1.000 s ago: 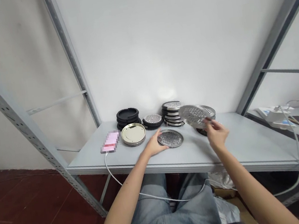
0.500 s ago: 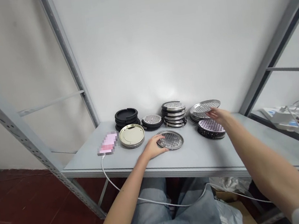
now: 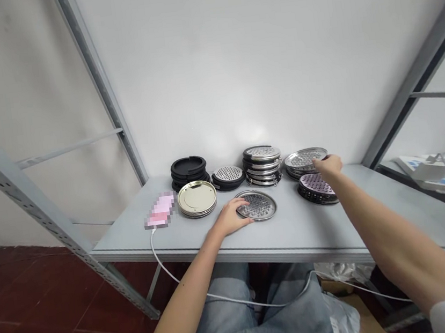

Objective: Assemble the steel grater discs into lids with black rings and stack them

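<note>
My left hand (image 3: 232, 216) grips the left rim of a round silver grater disc (image 3: 258, 205) lying on the grey table (image 3: 287, 231). At the right, my right hand (image 3: 328, 165) pinches the edge of another silver disc (image 3: 305, 158) on top of a stack of similar discs. In front of that stack stands a purple perforated disc (image 3: 314, 183) on black rings, partly behind my right hand. Behind the left disc rises a stack of silver and black rings (image 3: 263, 167) with small clasps.
Gold lids (image 3: 197, 199) are stacked at the left, before black rings (image 3: 188, 168). A perforated disc (image 3: 227, 174) tops another black stack. A pink phone (image 3: 161, 211) trails a white cable over the front edge. Metal posts flank the table.
The disc at my right hand has come down closer to its stack, and that hand's fingers have turned over its edge. My left hand stays at its disc; the view has shifted slightly.
</note>
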